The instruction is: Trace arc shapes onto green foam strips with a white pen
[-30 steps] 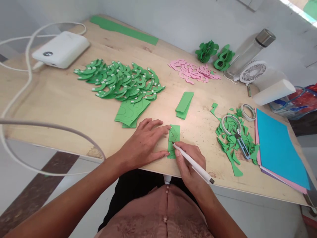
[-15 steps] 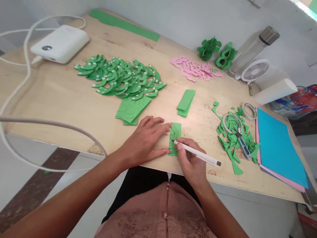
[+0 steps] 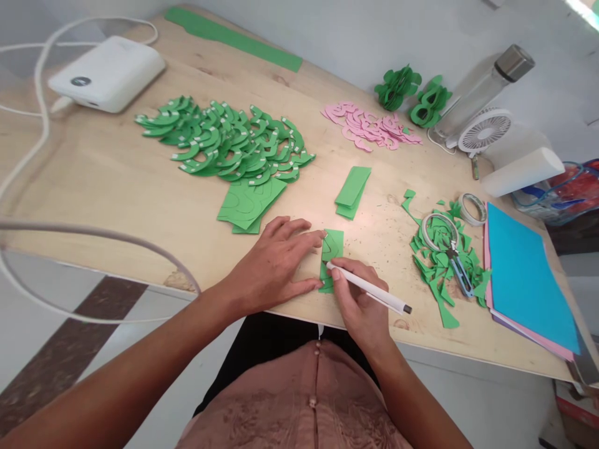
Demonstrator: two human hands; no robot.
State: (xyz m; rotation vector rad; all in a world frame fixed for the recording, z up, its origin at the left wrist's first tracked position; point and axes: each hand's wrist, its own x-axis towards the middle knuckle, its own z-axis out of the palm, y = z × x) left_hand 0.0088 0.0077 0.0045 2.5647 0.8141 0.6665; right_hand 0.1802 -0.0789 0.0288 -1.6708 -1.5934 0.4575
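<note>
A small green paper strip (image 3: pixel 333 242) with curved lines drawn on it lies near the table's front edge. My left hand (image 3: pixel 276 265) is open, its fingers spread, with the thumb and a fingertip on the strip's left edge. In my right hand (image 3: pixel 362 299) is a white pen (image 3: pixel 367 287), gripped near its tip, which is at the middle of the strip. Beyond the strip lie folded green papers (image 3: pixel 353 188). Left of these are green sheets with drawn curves (image 3: pixel 250 202), partly beneath a heap of curved green cut-outs (image 3: pixel 224 140) with small white patches.
Green scraps (image 3: pixel 437 274) lie to the right, with small scissors (image 3: pixel 461 274) and tape rolls (image 3: pixel 472 209) among them. Beyond are blue paper (image 3: pixel 528 274), pink cut-outs (image 3: pixel 369 126), a bottle (image 3: pixel 486 87) and a fan (image 3: pixel 485 131). A white device (image 3: pixel 107 73) with cables stands at the left.
The pen has shifted slightly on the strip, its back end a little further left. My left hand stays in place. The view has tilted slightly.
</note>
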